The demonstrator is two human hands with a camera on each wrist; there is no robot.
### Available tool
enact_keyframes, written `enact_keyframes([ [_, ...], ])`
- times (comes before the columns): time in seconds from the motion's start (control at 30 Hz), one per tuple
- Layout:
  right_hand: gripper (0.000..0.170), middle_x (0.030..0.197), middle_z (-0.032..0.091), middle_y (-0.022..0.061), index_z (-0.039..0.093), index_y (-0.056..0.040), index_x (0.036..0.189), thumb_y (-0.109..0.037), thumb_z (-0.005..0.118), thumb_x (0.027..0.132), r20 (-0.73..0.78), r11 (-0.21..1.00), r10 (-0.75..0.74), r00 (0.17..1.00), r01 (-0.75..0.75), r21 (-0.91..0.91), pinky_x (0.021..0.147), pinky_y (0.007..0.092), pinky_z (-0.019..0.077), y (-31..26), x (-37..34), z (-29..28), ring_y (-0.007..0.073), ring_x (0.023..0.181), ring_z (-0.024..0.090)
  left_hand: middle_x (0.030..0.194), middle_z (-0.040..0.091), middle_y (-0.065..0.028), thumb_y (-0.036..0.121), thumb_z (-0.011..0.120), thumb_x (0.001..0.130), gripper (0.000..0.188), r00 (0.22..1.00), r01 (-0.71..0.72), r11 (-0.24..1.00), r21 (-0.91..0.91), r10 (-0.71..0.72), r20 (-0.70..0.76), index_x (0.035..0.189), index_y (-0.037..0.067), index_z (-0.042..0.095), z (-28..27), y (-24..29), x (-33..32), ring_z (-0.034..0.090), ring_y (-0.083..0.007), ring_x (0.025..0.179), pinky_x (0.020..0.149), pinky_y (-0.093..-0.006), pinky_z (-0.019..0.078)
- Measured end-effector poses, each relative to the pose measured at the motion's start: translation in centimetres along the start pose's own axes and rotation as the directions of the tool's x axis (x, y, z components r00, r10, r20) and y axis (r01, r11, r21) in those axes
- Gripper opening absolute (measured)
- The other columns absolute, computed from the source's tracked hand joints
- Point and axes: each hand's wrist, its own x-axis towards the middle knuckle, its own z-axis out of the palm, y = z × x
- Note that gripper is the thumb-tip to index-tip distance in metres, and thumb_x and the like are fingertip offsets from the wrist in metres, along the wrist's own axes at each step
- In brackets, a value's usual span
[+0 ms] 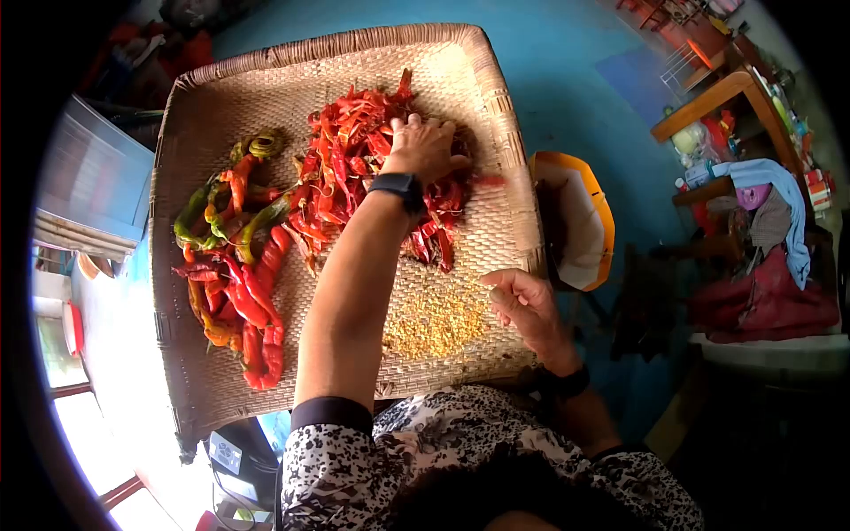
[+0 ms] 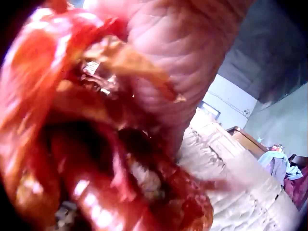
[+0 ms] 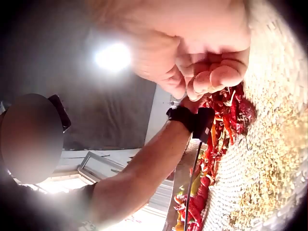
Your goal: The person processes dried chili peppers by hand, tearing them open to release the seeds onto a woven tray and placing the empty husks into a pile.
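Note:
A heap of red, split chili peppers (image 1: 341,168) lies in the upper middle of a woven tray. My left hand (image 1: 425,150) rests on its right side, fingers spread over the peppers, the palm side hidden from above. In the left wrist view, glossy red pepper pieces (image 2: 96,192) crowd right up against that hand (image 2: 178,53). Over the tray's right part, close to the yellow seeds (image 1: 434,325), is my right hand (image 1: 527,310). The right wrist view shows its fingers (image 3: 224,77) curled in toward the palm, with nothing visible in them.
The shallow woven tray (image 1: 496,230) has a raised rim. Whole red and green peppers (image 1: 252,292) lie on its left side. An orange-rimmed container (image 1: 589,221) stands beyond the right rim. Farther right, clothes (image 1: 770,283) hang near wooden furniture (image 1: 699,106).

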Motion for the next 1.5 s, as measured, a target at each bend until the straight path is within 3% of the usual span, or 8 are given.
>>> enact_keyframes([
  [0.3,0.022,0.079,0.056,-0.0013,0.062,0.0007,0.106,-0.016,0.06,0.092,0.034,0.971,-0.001,0.999,0.009,-0.238,0.062,0.0222,0.0428,1.2,1.2,1.8,0.0054,0.069,0.049,0.104,0.058,-0.0051,0.04,0.065,0.081,0.035,0.957,-0.176,0.975,0.139,0.202,-0.206,0.104,0.013,0.062,2.6,0.8,-11.3,0.049,-0.0275,0.103,0.094,-0.0456,0.0364],
  [0.57,0.018,0.076,0.064,0.0093,0.062,-0.0023,0.103,-0.015,0.063,0.09,-0.065,0.852,-0.284,0.957,0.221,-0.475,0.059,0.0279,0.047,2.2,0.9,2.5,0.013,0.062,0.057,0.113,0.057,-0.007,0.027,0.065,0.077,0.017,0.885,-0.204,0.978,0.034,0.199,-0.42,0.088,0.014,0.065,2.8,2.5,-18.2,0.045,-0.0312,0.118,0.101,-0.0573,0.0333],
  [0.77,0.019,0.072,0.061,0.0062,0.061,-0.0024,0.105,-0.015,0.064,0.09,-0.088,0.898,-0.284,0.955,0.233,-0.372,0.057,0.0269,0.0454,2.0,1.0,2.9,0.0111,0.062,0.054,0.123,0.055,-0.012,0.013,0.072,0.076,0.017,0.844,-0.178,0.906,-0.384,-0.061,-0.533,0.092,0.009,0.067,0.4,3.4,-20.6,0.045,-0.0371,0.12,0.1,-0.0486,0.0373],
  [0.9,0.03,0.075,0.059,0.0004,0.059,-0.0021,0.115,-0.011,0.067,0.088,-0.033,0.949,-0.231,0.972,0.218,-0.227,0.058,0.022,0.0444,0.6,0.8,3.9,0.0062,0.064,0.052,0.12,0.058,-0.0163,0.008,0.071,0.079,0.013,0.842,-0.215,0.667,-0.713,-0.242,-0.481,0.092,0.006,0.069,0.5,3.8,-21.5,0.05,-0.0337,0.116,0.097,-0.0407,0.0395],
  [0.97,0.033,0.077,0.059,-0.0007,0.058,-0.0021,0.117,-0.01,0.068,0.087,-0.027,0.952,-0.241,0.97,0.231,-0.202,0.059,0.0206,0.0441,0.1,0.8,4.2,0.0053,0.065,0.051,0.119,0.058,-0.0158,0.009,0.07,0.082,0.012,0.883,-0.247,0.362,-0.899,-0.297,-0.362,0.093,0.005,0.069,1.1,4.0,-21.7,0.052,-0.0307,0.113,0.095,-0.0388,0.041],
  [1.17,0.03,0.087,0.065,0.0026,0.062,-0.0038,0.113,-0.01,0.07,0.085,-0.049,0.821,-0.489,0.871,0.44,-0.364,0.06,0.019,0.0454,0.0,1.2,3.7,0.0042,0.07,0.056,0.113,0.061,-0.0155,0.007,0.066,0.085,0.012,0.907,-0.183,0.468,-0.864,-0.258,-0.332,0.096,0.003,0.069,1.4,5.3,-22.1,0.058,-0.0264,0.105,0.084,-0.0334,0.0492],
  [1.37,0.017,0.078,0.058,-0.0014,0.061,-0.006,0.101,-0.021,0.055,0.096,-0.341,0.887,-0.124,0.932,0.258,0.383,0.054,0.021,0.04,-2.0,1.1,-0.6,0.0059,0.062,0.048,0.109,0.064,-0.0111,0.007,0.058,0.093,0.015,0.82,-0.258,0.373,-0.892,-0.404,-0.406,0.104,0.001,0.065,2.2,3.9,-21.9,0.061,-0.0172,0.095,0.08,-0.0292,0.0497],
  [1.5,0.024,0.077,0.054,0.0021,0.057,-0.0046,0.108,-0.026,0.055,0.097,-0.349,0.503,-0.068,0.935,0.334,0.797,0.061,0.0228,0.0419,-0.5,2.8,-6.0,0.0102,0.066,0.048,0.102,0.067,-0.0034,0.011,0.054,0.097,0.019,0.89,-0.117,-0.11,-0.987,-0.454,-0.055,0.11,0.002,0.064,1.4,4.0,-22.8,0.057,-0.0061,0.081,0.072,-0.0204,0.0462],
])
